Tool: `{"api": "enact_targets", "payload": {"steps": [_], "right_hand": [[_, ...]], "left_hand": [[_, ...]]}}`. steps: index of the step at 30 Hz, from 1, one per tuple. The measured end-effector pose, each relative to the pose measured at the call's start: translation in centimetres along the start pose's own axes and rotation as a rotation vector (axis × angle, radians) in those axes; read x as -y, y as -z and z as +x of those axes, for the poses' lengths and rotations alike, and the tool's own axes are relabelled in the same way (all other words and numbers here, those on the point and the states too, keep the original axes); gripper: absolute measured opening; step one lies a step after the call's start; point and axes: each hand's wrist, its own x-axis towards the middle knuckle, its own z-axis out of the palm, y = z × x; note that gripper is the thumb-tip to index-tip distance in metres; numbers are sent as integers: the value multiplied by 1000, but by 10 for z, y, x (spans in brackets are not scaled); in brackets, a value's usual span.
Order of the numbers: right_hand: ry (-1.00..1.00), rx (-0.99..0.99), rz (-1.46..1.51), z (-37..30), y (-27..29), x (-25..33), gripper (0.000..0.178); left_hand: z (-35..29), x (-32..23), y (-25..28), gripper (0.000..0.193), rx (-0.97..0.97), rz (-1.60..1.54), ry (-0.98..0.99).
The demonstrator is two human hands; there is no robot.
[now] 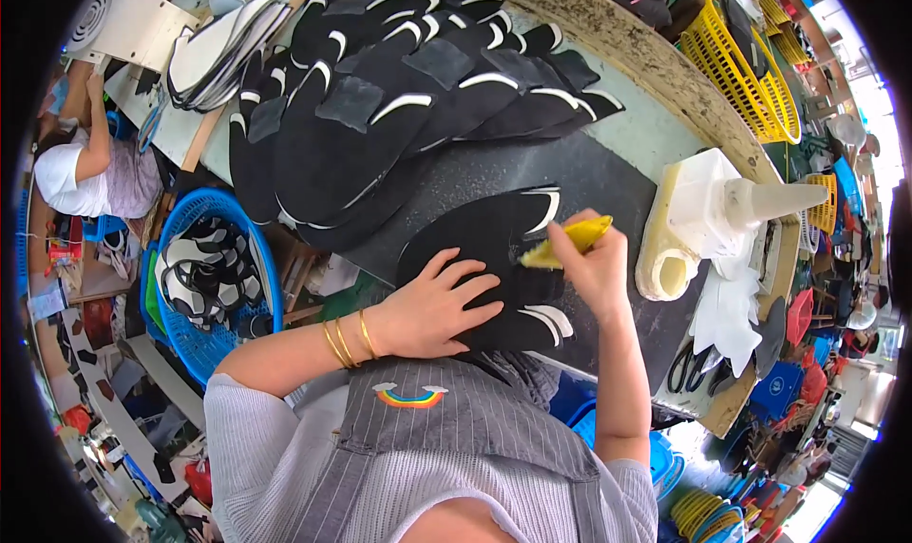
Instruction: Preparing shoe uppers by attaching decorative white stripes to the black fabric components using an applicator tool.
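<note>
A worker's left hand lies flat with fingers spread across a black cutout, while the right hand grips a yellow brush over the same piece, directly in front of the body. The cutout rests on a dark mat atop the counter, white curved strips along its edge. Whether the bristles carry anything cannot be made out.

Good work here would likely call for a firm left palm, fingertips well clear of the bristles, and light, even strokes that stop short of the white strips so they stay clean.

Ahead and to the left of the hands, a heap of similar black pieces fans out, its lower edge near the cutout and apt to snag a wide sweep. Just beyond the right hand stands a white container, close enough for a careless elbow or knuckle to bump; nearer the body on that side lie scissors and white scraps. Left of the left forearm sits a blue basket of black-and-white pieces, with a co-worker farther off.
</note>
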Motion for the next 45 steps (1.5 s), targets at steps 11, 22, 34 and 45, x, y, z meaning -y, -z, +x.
{"api": "enact_targets", "payload": {"steps": [11, 22, 34, 45], "right_hand": [[18, 174, -92, -21, 7, 9, 13], [221, 144, 14, 11, 17, -4, 8], [96, 301, 4, -21, 25, -2, 12], [122, -324, 113, -58, 110, -8, 8]], "left_hand": [[-4, 8, -7, 58, -87, -83, -12], [-5, -1, -8, 55, -107, -73, -11], [-5, -8, -11, 53, -142, -2, 83], [-14, -14, 44, 30, -497, -810, 553]]}}
